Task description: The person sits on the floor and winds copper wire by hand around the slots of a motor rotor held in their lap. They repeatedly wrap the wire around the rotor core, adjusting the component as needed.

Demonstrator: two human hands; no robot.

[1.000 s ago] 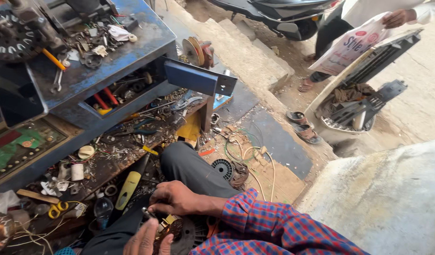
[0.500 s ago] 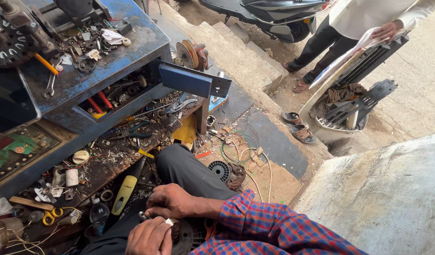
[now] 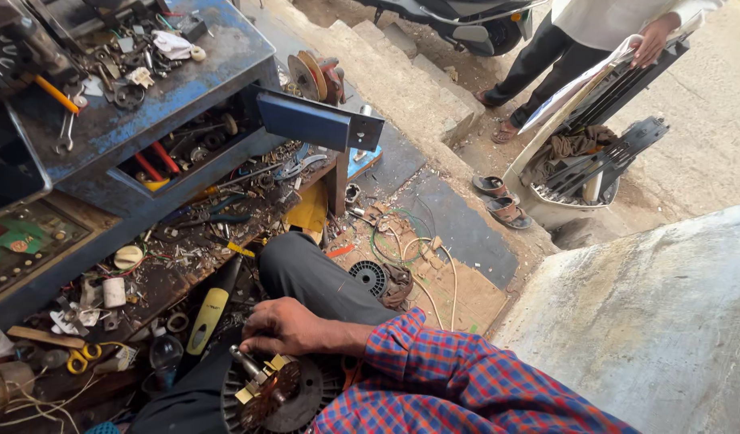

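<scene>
Round dark metal motor stator with copper windings (image 3: 278, 394): rests on the lap for support. Right hand (image 3: 286, 325) on its upper rim, fingers (image 3: 253, 345) curled, pinching a small metal tool (image 3: 245, 362). Left hand unseen. Yellow-black handled tool (image 3: 209, 309) left of stator.

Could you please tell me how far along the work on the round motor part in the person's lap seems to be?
Done: the motor core is out of any housing, bare on the lap, with pale insulation slips in some slots. In hand: one hand grips a metal tool at its top edge; which hand is unclear. Left: other slots look unfilled, and loose wire lies on the floor.
</scene>
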